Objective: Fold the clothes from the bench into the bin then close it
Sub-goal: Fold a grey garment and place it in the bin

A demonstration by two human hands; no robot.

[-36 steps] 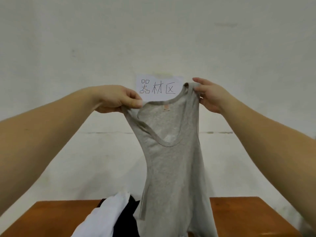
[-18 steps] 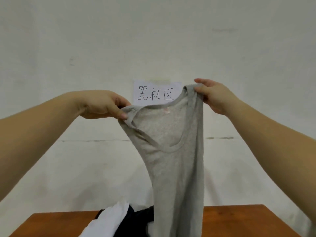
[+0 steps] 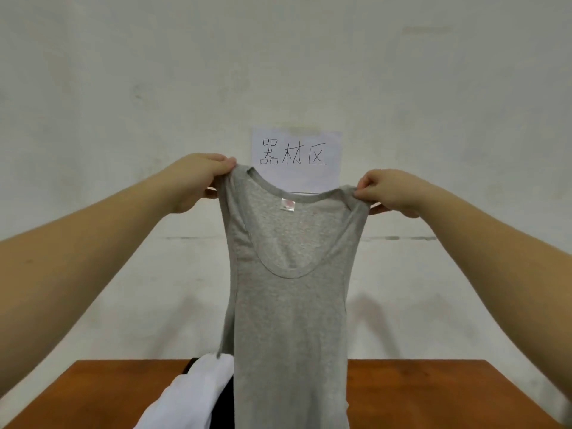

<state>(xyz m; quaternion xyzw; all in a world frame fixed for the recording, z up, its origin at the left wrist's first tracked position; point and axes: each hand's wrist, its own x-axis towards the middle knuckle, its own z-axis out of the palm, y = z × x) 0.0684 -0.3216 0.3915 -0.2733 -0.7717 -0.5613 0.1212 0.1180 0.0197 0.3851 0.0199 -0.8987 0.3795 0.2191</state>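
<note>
Two hands pinch grey tank top (image 3: 288, 305) by shoulder straps: left hand (image 3: 198, 181) at 10 o'clock, right hand (image 3: 390, 193) at 2; top hangs flat, scoop neckline, small label; hem over wooden bench (image 3: 433, 394).

Two bare forearms are seen, one entering from each lower side of the view. No sleeves, cuffs, gloves, rings, watches or bands are worn on the visible parts. The left hand (image 3: 198, 181) and the right hand (image 3: 391, 193) are uncovered, and short, unpainted nails are seen on the fingers (image 3: 228, 164). Nothing else of the person is shown.
</note>
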